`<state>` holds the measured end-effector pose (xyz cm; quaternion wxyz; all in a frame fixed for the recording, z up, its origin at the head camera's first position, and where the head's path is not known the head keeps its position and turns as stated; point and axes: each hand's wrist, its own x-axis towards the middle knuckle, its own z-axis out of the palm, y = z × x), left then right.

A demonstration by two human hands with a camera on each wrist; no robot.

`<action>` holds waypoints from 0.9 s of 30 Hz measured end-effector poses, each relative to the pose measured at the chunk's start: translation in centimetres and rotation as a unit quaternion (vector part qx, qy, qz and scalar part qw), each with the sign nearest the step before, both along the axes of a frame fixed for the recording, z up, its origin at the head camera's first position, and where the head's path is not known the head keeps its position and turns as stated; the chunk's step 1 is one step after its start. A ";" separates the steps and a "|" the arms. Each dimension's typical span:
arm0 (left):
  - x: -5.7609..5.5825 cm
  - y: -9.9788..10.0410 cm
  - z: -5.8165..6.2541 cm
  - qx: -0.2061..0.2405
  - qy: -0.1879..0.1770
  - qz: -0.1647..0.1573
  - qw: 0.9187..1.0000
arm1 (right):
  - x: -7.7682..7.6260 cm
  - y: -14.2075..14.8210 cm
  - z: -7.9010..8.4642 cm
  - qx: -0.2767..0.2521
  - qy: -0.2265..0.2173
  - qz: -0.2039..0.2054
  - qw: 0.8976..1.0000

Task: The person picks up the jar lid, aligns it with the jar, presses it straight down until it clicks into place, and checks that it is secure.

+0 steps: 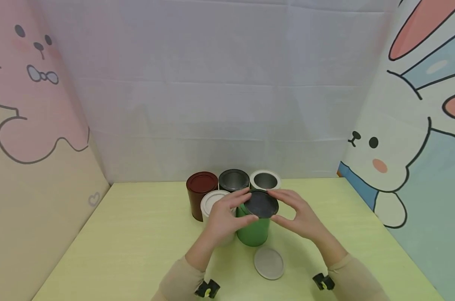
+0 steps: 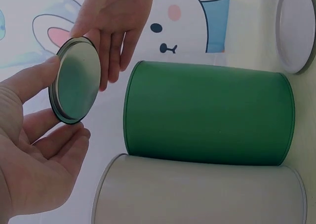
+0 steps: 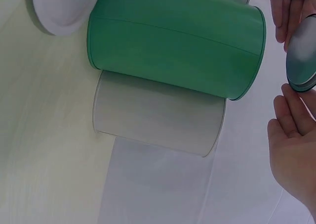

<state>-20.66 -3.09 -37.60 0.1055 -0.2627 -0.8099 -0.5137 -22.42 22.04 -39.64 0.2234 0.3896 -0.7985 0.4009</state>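
Note:
Both hands hold a round black lid point(image 1: 262, 205) by its edge, above the green can point(image 1: 253, 232). In the left wrist view the lid's shiny metal underside point(image 2: 79, 80) is clear of the can's rim. My left hand point(image 1: 225, 215) grips the left edge between thumb and fingers. From the right side, my right hand point(image 1: 298, 213) holds the opposite edge, also with thumb and fingers. The lid hides the top of the green can in the head view. Beside that can, partly behind my left hand, stands a white can with a white lid point(image 1: 214, 200).
A loose pale lid point(image 1: 268, 263) lies flat on the table point(image 1: 144, 246) in front of the green can. Behind stand a dark red can point(image 1: 202, 186) with its lid on, an open black can point(image 1: 233, 180) and an open white can point(image 1: 265, 179). Cloth walls point(image 1: 219, 104) enclose the table.

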 end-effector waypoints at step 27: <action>-4.7 -4.7 2.5 -0.091 -0.019 0.022 0.995 | -5.5 -3.9 3.4 0.059 -0.067 0.022 0.996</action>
